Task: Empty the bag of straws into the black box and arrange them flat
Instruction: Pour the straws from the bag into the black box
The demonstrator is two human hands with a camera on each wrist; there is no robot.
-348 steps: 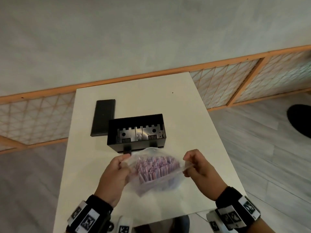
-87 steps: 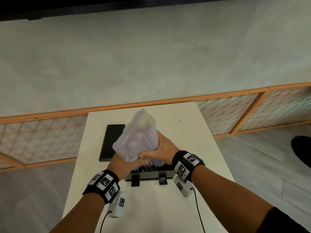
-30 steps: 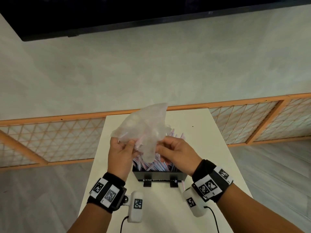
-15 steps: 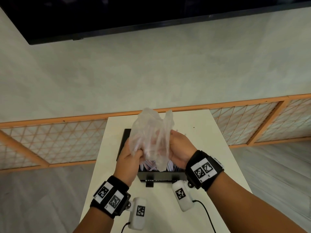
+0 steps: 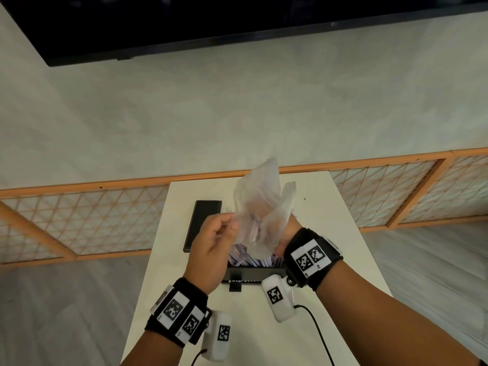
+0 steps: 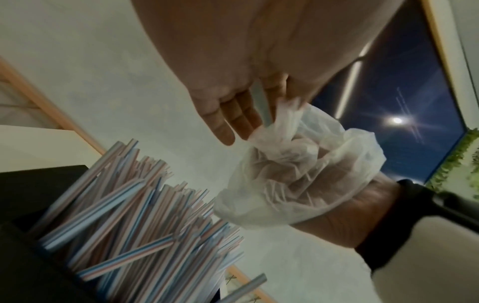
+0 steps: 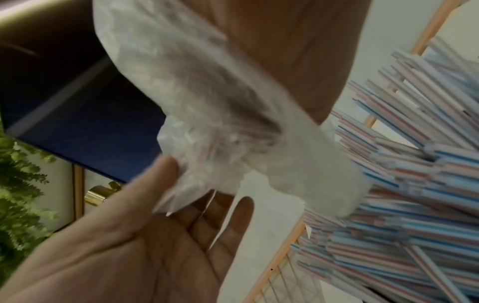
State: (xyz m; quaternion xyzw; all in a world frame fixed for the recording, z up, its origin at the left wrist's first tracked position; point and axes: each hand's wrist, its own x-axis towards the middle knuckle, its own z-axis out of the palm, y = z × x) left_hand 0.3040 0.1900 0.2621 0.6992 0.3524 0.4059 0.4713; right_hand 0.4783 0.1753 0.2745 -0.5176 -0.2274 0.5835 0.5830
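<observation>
The clear plastic bag point(image 5: 261, 191) looks empty and crumpled, and is held above the black box point(image 5: 250, 273). My right hand point(image 5: 266, 217) is up inside the bag, with curled fingers gripping the bunched plastic point(image 6: 324, 176). Beside it, my left hand point(image 5: 229, 223) pinches the bag's left edge between thumb and fingers point(image 6: 259, 119). Striped straws point(image 5: 243, 257) stand slanted in a loose heap in the box and stick out over its rim point(image 6: 124, 205). In the right wrist view the bag point(image 7: 207, 92) hangs next to the straws point(image 7: 414, 184).
The box's black lid point(image 5: 204, 220) lies flat to the left of the box on the narrow white table point(image 5: 330, 260). A low wooden lattice rail point(image 5: 92, 220) runs behind the table. A dark screen point(image 5: 237, 17) hangs on the wall above.
The straws have dropped from the bag into the box. In the last half second the bag rose a little, the right hand went inside it, and the left hand shifted to its left edge.
</observation>
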